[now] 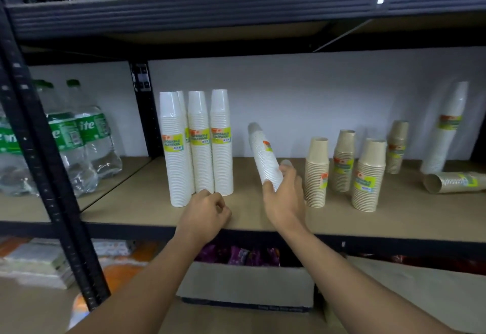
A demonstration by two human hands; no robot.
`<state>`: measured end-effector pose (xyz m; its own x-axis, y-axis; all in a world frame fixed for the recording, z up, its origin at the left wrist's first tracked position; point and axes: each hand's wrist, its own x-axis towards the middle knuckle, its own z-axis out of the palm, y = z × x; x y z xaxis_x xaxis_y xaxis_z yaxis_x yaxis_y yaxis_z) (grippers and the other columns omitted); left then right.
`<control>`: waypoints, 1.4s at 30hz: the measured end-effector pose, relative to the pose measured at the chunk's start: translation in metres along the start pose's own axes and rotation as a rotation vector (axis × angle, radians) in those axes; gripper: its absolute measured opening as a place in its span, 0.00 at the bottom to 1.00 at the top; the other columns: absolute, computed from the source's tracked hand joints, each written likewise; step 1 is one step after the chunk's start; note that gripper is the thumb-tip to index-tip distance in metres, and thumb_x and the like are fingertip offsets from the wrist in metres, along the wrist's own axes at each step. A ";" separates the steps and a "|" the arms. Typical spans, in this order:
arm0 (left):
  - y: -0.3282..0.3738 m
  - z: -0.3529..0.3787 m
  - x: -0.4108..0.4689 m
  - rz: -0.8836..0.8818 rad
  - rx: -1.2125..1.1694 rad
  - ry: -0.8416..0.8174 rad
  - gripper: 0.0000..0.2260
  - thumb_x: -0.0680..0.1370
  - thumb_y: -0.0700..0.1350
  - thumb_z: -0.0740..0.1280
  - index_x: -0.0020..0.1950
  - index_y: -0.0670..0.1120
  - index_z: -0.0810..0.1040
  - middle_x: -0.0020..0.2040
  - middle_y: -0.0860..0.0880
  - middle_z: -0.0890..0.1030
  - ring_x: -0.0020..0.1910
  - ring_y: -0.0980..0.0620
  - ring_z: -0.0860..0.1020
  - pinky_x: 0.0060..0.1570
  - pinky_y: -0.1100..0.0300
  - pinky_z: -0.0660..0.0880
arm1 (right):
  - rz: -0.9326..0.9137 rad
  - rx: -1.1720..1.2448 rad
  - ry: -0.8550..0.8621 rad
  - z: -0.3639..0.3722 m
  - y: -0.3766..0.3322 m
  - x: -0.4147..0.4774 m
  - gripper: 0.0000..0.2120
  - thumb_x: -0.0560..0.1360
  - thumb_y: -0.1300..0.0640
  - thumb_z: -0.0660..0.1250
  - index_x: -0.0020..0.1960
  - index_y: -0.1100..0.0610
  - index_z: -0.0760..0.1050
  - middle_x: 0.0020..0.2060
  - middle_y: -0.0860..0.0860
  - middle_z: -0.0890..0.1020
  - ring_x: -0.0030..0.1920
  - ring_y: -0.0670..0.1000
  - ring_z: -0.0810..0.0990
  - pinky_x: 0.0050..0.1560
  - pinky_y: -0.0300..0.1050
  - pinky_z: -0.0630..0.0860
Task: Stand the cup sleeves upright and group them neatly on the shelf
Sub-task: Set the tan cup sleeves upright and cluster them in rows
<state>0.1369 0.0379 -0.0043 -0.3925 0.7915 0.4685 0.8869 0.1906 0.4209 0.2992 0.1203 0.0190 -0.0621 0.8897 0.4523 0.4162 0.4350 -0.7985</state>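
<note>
The right hand (282, 197), just right of the frame's middle, has its grip closed round the lower end of a white cup sleeve (263, 155): thumb on the near side, fingers wrapped over the far side. That sleeve is tilted, its top leaning toward the upper left, and its lower end is hidden behind the hand, so I cannot tell whether it touches the shelf (147, 202).

The left hand (207, 210) is over the front of the shelf, fingers loosely curled, its grip holding nothing. It seems just short of the upright white sleeves (197, 144), which stand close together left of centre with their labels facing out.

To the right of the held sleeve, four short brown sleeves (368, 176) stand upright, slightly apart. At the far right a tall white sleeve (447, 128) leans against the wall, and below it a brown sleeve on its side (452, 181) lies on the shelf.

Green-labelled bottles (86, 136) fill the bay at the left.
</note>
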 end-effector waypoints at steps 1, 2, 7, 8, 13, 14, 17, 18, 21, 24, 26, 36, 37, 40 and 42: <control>-0.003 0.002 0.002 0.004 0.008 0.003 0.06 0.75 0.49 0.67 0.44 0.48 0.80 0.44 0.51 0.74 0.48 0.50 0.73 0.45 0.58 0.69 | 0.007 -0.021 0.011 0.005 0.002 0.001 0.21 0.78 0.52 0.64 0.69 0.50 0.64 0.66 0.51 0.71 0.62 0.55 0.75 0.57 0.52 0.71; -0.005 0.003 0.003 0.007 0.014 0.006 0.06 0.75 0.49 0.68 0.44 0.47 0.81 0.44 0.51 0.74 0.48 0.49 0.73 0.45 0.58 0.68 | 0.012 -0.031 0.022 0.010 0.002 0.001 0.21 0.79 0.51 0.64 0.70 0.50 0.64 0.68 0.51 0.70 0.65 0.55 0.73 0.59 0.55 0.71; -0.012 0.015 0.009 0.031 0.003 0.068 0.05 0.73 0.47 0.69 0.41 0.47 0.81 0.41 0.51 0.74 0.46 0.49 0.72 0.45 0.59 0.68 | 0.013 0.113 -0.019 0.029 0.000 0.014 0.21 0.80 0.52 0.62 0.72 0.51 0.62 0.68 0.50 0.68 0.64 0.57 0.74 0.61 0.60 0.73; -0.014 0.017 0.010 0.035 0.000 0.076 0.05 0.73 0.47 0.69 0.41 0.47 0.81 0.40 0.52 0.73 0.45 0.49 0.72 0.45 0.59 0.67 | 0.010 0.163 -0.049 0.031 -0.001 0.017 0.22 0.80 0.53 0.61 0.72 0.51 0.61 0.68 0.51 0.67 0.62 0.57 0.75 0.61 0.56 0.73; -0.017 0.022 0.011 0.059 0.006 0.103 0.04 0.73 0.48 0.69 0.40 0.48 0.80 0.39 0.53 0.71 0.45 0.48 0.71 0.46 0.58 0.69 | 0.011 0.223 -0.099 0.039 0.001 0.019 0.27 0.79 0.53 0.63 0.75 0.48 0.57 0.70 0.53 0.66 0.63 0.56 0.74 0.65 0.57 0.71; -0.017 0.022 0.011 0.057 0.005 0.104 0.04 0.73 0.48 0.69 0.41 0.48 0.80 0.40 0.53 0.71 0.46 0.48 0.71 0.47 0.57 0.70 | -0.004 0.229 -0.105 0.041 0.002 0.018 0.27 0.79 0.52 0.62 0.75 0.45 0.56 0.70 0.53 0.68 0.64 0.55 0.73 0.65 0.60 0.71; -0.017 0.023 0.011 0.059 0.009 0.112 0.05 0.73 0.49 0.68 0.41 0.48 0.79 0.40 0.54 0.71 0.46 0.49 0.71 0.48 0.55 0.71 | -0.012 0.300 -0.161 0.042 0.002 0.020 0.27 0.78 0.52 0.61 0.74 0.40 0.56 0.70 0.51 0.69 0.64 0.53 0.72 0.65 0.57 0.71; -0.018 0.024 0.011 0.055 0.009 0.114 0.05 0.73 0.49 0.68 0.41 0.48 0.79 0.40 0.54 0.71 0.46 0.49 0.71 0.48 0.55 0.71 | -0.013 0.323 -0.179 0.041 0.003 0.022 0.27 0.79 0.55 0.62 0.75 0.42 0.57 0.70 0.52 0.69 0.63 0.51 0.71 0.66 0.51 0.70; -0.016 0.025 0.011 0.034 0.009 0.108 0.05 0.74 0.49 0.68 0.42 0.48 0.79 0.42 0.53 0.73 0.48 0.50 0.70 0.48 0.57 0.69 | -0.052 0.345 -0.190 0.035 0.006 0.024 0.30 0.78 0.61 0.64 0.76 0.47 0.59 0.69 0.52 0.67 0.61 0.47 0.69 0.62 0.42 0.68; -0.016 0.025 0.010 0.035 0.012 0.119 0.05 0.74 0.48 0.68 0.42 0.48 0.79 0.43 0.53 0.73 0.48 0.50 0.70 0.48 0.58 0.69 | -0.084 0.342 -0.184 0.030 0.007 0.023 0.35 0.75 0.63 0.67 0.76 0.50 0.55 0.68 0.52 0.66 0.59 0.47 0.70 0.57 0.37 0.73; -0.017 0.025 0.010 0.024 0.009 0.115 0.05 0.74 0.48 0.68 0.42 0.48 0.79 0.42 0.53 0.73 0.48 0.50 0.70 0.48 0.58 0.68 | -0.077 0.320 -0.183 0.027 0.008 0.021 0.40 0.73 0.63 0.70 0.77 0.51 0.52 0.68 0.50 0.64 0.57 0.44 0.67 0.53 0.32 0.68; -0.017 0.023 0.008 0.007 0.001 0.088 0.06 0.75 0.49 0.67 0.46 0.49 0.80 0.44 0.52 0.73 0.50 0.49 0.70 0.51 0.58 0.68 | -0.115 0.250 -0.266 0.025 0.014 0.013 0.39 0.71 0.56 0.76 0.75 0.51 0.59 0.64 0.51 0.65 0.62 0.48 0.69 0.66 0.46 0.68; -0.017 0.022 0.008 0.011 -0.002 0.083 0.06 0.75 0.49 0.67 0.46 0.48 0.81 0.45 0.52 0.73 0.51 0.49 0.70 0.51 0.58 0.68 | -0.113 0.256 -0.266 0.026 0.014 0.013 0.39 0.70 0.54 0.76 0.75 0.51 0.59 0.66 0.51 0.66 0.64 0.49 0.70 0.66 0.47 0.69; -0.018 0.019 0.007 0.022 -0.030 0.049 0.06 0.75 0.49 0.68 0.48 0.48 0.81 0.45 0.53 0.73 0.51 0.50 0.70 0.52 0.57 0.70 | -0.097 0.296 -0.253 0.025 0.014 0.012 0.41 0.68 0.53 0.74 0.74 0.50 0.57 0.66 0.48 0.69 0.64 0.48 0.71 0.62 0.46 0.72; -0.019 0.014 0.004 0.032 -0.051 0.052 0.06 0.75 0.49 0.68 0.47 0.49 0.81 0.45 0.53 0.74 0.51 0.51 0.71 0.51 0.58 0.69 | -0.079 0.305 -0.281 0.022 0.014 0.011 0.38 0.70 0.58 0.73 0.73 0.51 0.56 0.63 0.46 0.70 0.59 0.45 0.71 0.57 0.42 0.70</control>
<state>0.1216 0.0456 -0.0211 -0.3775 0.7650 0.5219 0.8861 0.1347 0.4435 0.2842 0.1391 0.0043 -0.3458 0.8368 0.4245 0.1153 0.4869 -0.8658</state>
